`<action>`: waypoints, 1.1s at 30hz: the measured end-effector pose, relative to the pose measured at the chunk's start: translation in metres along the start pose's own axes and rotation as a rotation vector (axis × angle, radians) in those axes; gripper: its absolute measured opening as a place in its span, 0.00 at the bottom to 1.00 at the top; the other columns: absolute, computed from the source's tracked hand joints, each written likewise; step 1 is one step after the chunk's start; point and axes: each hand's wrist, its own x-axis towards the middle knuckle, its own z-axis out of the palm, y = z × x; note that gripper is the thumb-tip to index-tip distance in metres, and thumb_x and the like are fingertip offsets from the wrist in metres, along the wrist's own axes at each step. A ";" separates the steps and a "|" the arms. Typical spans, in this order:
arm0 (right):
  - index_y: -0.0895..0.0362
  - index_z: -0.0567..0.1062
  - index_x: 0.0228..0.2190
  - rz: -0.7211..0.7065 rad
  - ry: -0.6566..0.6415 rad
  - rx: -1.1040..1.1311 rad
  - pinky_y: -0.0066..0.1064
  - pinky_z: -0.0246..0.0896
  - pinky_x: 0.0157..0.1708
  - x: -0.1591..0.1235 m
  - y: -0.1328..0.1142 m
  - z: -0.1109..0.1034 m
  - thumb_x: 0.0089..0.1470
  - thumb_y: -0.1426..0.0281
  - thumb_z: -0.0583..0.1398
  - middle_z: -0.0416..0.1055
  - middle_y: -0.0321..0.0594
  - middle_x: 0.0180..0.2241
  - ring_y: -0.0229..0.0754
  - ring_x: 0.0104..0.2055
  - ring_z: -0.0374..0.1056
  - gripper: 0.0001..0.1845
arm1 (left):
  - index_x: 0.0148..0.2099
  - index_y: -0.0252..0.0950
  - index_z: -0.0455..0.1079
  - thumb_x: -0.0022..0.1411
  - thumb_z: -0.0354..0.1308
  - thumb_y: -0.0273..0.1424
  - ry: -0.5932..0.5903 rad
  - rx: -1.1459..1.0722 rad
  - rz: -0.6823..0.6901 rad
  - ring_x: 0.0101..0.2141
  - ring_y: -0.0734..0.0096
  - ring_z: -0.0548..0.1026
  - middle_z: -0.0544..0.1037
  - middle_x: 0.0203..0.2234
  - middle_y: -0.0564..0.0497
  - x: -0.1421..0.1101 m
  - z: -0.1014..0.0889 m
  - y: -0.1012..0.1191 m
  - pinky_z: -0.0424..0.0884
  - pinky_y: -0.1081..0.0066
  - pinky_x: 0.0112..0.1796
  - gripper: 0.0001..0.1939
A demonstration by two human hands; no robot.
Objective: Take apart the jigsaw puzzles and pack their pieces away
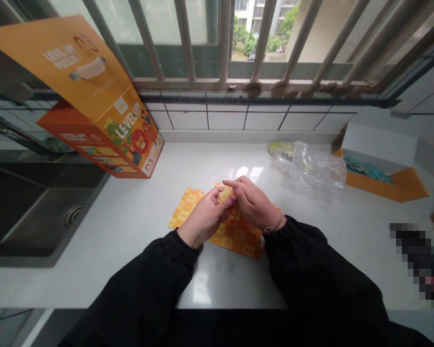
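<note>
Above the middle of the counter, my left hand is closed around a small bunch of pale yellow-tan puzzle pieces, its thumb on the near side. My right hand curls against the same bunch from the right, its fingers bent over the top and its thumb beside my left thumb. The fingers partly hide the pieces, so their shapes are not clear. Beneath both hands lies an orange-and-yellow patterned sheet, flat on the counter and partly covered by the hands.
A tall orange puzzle box with its lid raised stands back left, beside a dark sink. Back right are a crumpled clear plastic bag and an open small orange box holding teal pieces. Window bars run behind.
</note>
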 end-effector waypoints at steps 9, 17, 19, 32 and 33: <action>0.61 0.79 0.57 0.351 0.189 -0.579 0.48 0.70 0.55 -0.088 -0.002 -0.067 0.74 0.54 0.54 0.77 0.55 0.50 0.54 0.49 0.74 0.27 | 0.44 0.31 0.76 0.73 0.60 0.28 0.194 -0.347 -0.257 0.29 0.68 0.83 0.83 0.33 0.44 -0.004 0.020 0.008 0.81 0.70 0.31 0.05; 0.62 0.76 0.55 0.584 0.151 -0.910 0.48 0.69 0.54 -0.135 -0.011 -0.023 0.69 0.48 0.62 0.73 0.59 0.50 0.61 0.53 0.71 0.30 | 0.40 0.31 0.71 0.82 0.53 0.38 0.249 -0.496 -0.363 0.22 0.81 0.76 0.75 0.28 0.51 -0.006 0.038 0.008 0.70 0.85 0.19 0.17; 0.62 0.76 0.53 0.619 0.162 -0.905 0.47 0.69 0.53 -0.128 -0.014 -0.014 0.68 0.50 0.63 0.73 0.58 0.49 0.61 0.52 0.71 0.28 | 0.39 0.32 0.70 0.82 0.52 0.42 0.242 -0.457 -0.345 0.19 0.83 0.72 0.73 0.27 0.53 -0.004 0.038 0.004 0.67 0.85 0.16 0.21; 0.53 0.71 0.50 0.639 0.419 -0.136 0.42 0.74 0.36 -0.110 0.007 -0.023 0.62 0.53 0.65 0.81 0.47 0.41 0.52 0.37 0.80 0.23 | 0.40 0.37 0.67 0.67 0.65 0.60 0.233 -0.193 -0.096 0.21 0.80 0.70 0.73 0.27 0.55 0.002 0.036 -0.015 0.64 0.81 0.18 0.30; 0.54 0.71 0.52 0.633 0.438 -0.053 0.42 0.75 0.36 -0.109 0.007 -0.025 0.62 0.51 0.66 0.82 0.47 0.41 0.51 0.37 0.80 0.26 | 0.40 0.37 0.67 0.65 0.65 0.63 0.245 -0.191 -0.058 0.21 0.80 0.70 0.73 0.27 0.55 0.003 0.035 -0.016 0.64 0.81 0.18 0.32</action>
